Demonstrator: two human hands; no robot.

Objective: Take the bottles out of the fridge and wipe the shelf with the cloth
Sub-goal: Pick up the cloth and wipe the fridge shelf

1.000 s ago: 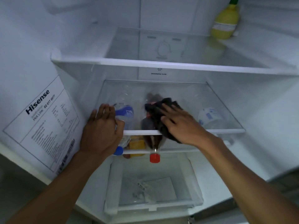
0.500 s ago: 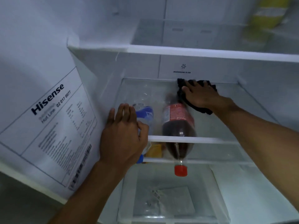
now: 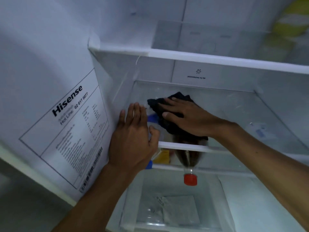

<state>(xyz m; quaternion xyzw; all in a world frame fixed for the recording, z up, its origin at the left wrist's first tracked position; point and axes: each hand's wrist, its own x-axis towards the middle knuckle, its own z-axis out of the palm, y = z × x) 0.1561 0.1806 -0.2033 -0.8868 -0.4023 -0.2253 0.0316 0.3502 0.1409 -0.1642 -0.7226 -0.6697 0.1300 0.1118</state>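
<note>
My right hand (image 3: pixel 189 116) lies palm-down on a black cloth (image 3: pixel 175 99), pressing it onto the glass shelf (image 3: pixel 234 111) left of its middle. Flat on the shelf's front left corner rests my left hand (image 3: pixel 132 138), fingers together, holding nothing. Beneath the glass lies a dark cola bottle (image 3: pixel 188 159) whose red cap (image 3: pixel 190 180) points toward me. A bottle with a blue label (image 3: pixel 153 118) lies to its left, mostly hidden by my hands. Through the glass at the right shows a third bottle with a pale label (image 3: pixel 259 131).
A white upper shelf (image 3: pixel 200 57) hangs close above, with a blurred yellow-green bottle (image 3: pixel 291 22) on it at the far right. A yellow pack (image 3: pixel 163 156) sits beside the cola bottle. Below is a clear drawer (image 3: pixel 175 206). The left wall carries a Hisense sticker (image 3: pixel 66 131).
My right hand has slid the cloth from the shelf's back toward the front left, over the cola bottle. My left hand has stayed at the front left corner.
</note>
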